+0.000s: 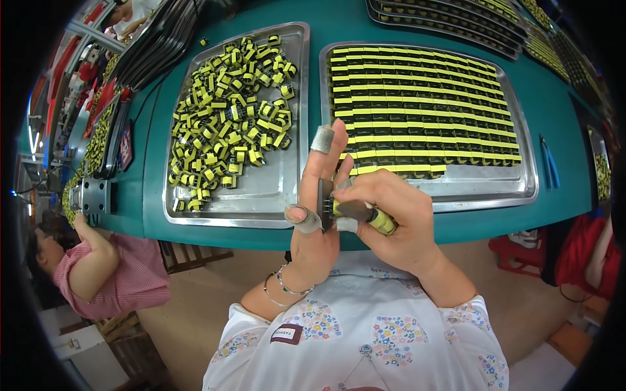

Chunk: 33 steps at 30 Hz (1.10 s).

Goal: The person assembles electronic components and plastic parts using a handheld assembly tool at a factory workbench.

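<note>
My left hand [313, 195] is held upright, its taped thumb bent over a dark flat strip [324, 199] along the palm. Grey tape wraps one of its raised fingers. My right hand [398, 215] is closed around a short tool [385, 223] with a yellow-green handle and a brownish flat end; its exact kind is unclear. Between the hands is a small black-and-yellow transformer [336, 207] with its pins toward the strip, partly hidden by the right fingers. Both hands meet over the table's near edge, between two metal trays.
Loose transformers are heaped in the left tray [280, 189]; rows of them fill most of the right tray [508, 189]. Blue tweezers [550, 163] lie on the green table [319, 29]. Stacked dark trays [456, 26] stand behind. A person in pink [124, 274] sits at left.
</note>
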### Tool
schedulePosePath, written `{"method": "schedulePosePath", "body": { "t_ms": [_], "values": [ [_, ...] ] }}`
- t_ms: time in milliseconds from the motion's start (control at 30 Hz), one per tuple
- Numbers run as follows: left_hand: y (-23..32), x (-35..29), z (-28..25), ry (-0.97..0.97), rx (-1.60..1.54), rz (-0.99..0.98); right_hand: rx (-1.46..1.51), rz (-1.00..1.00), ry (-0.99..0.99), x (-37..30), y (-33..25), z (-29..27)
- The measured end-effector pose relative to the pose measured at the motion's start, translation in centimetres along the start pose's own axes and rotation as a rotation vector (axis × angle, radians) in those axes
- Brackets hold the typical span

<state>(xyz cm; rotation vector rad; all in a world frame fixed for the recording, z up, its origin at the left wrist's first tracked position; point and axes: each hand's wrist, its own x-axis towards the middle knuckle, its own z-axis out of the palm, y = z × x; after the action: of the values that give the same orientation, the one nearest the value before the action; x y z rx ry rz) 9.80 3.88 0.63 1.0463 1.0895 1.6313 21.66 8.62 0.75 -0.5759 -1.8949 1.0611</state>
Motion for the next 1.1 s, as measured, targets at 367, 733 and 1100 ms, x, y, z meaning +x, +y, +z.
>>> {"method": "schedulePosePath", "body": {
  "t_ms": [367, 733, 1100],
  "values": [
    [1.7, 0.3, 2.3, 0.162, 0.144, -0.118, 0.098, 0.008, 0.059, -0.5, 1.1, 0.3],
    [0.4, 0.1, -0.3, -0.094, -0.037, -0.121, 0.017, 0.019, 0.016, -0.4, 0.1, 0.2],
    [-0.2, -1.2, -1.9, -0.278, -0.066, -0.123, -0.193, -0.398, -0.053, -0.9, 0.9, -0.8]
  ]
}}
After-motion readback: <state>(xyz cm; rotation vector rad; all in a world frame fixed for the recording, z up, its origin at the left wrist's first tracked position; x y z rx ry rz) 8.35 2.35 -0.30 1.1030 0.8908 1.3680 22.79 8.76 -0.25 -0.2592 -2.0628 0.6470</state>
